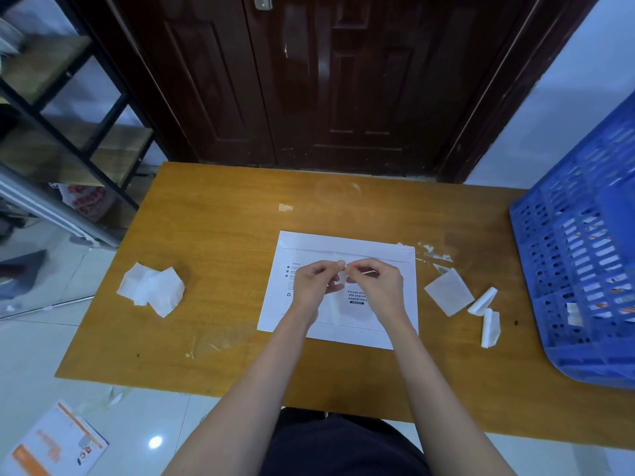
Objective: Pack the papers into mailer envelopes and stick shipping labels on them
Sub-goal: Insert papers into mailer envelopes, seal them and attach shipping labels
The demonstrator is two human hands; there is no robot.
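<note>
A white mailer envelope (385,269) lies flat in the middle of the wooden table (223,235), printed side up with a waybill box. Above it, my left hand (314,283) and my right hand (376,281) meet at the fingertips. Both pinch a small thin white piece, a label or its backing (342,266); a translucent sheet hangs below the fingers over the envelope. I cannot tell exactly which it is. A square label sheet (448,292) lies to the right of the envelope.
Crumpled white paper (151,290) sits at the table's left. Folded white strips (486,314) and torn scraps (434,254) lie to the right. A blue plastic crate (584,255) fills the right edge. On the floor at lower left is an orange-white envelope (55,444). A dark door stands behind.
</note>
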